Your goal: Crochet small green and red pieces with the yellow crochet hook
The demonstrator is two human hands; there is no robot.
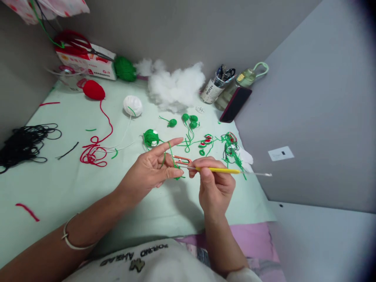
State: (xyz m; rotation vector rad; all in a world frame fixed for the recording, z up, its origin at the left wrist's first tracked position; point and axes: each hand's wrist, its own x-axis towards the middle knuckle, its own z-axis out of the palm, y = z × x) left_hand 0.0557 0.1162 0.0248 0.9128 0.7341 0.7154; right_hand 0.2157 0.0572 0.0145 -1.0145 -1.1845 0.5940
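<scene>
My left hand [152, 164] pinches a small piece of green crochet [177, 177] between thumb and finger. Green yarn [170, 148] runs over its raised index finger from a green yarn ball [150, 138] just behind. In my right hand [216, 182] is a crochet hook with a yellow handle [220, 170], held like a pencil. The hook's tip meets the green work at my left thumb, and its other metal end points right. An orange-framed tool [182, 159], perhaps a thread snipper, shows between the hands; whether it is held or lies on the table I cannot tell.
White stuffing [176, 86] is heaped at the back. Small green crocheted balls [193, 121] and red-green pieces [208, 139] lie beyond my hands. Tangled yarn scraps [230, 145], a phone [235, 104] and a pen cup [212, 91] stand right; red yarn [94, 90] and black cord [23, 145] lie left.
</scene>
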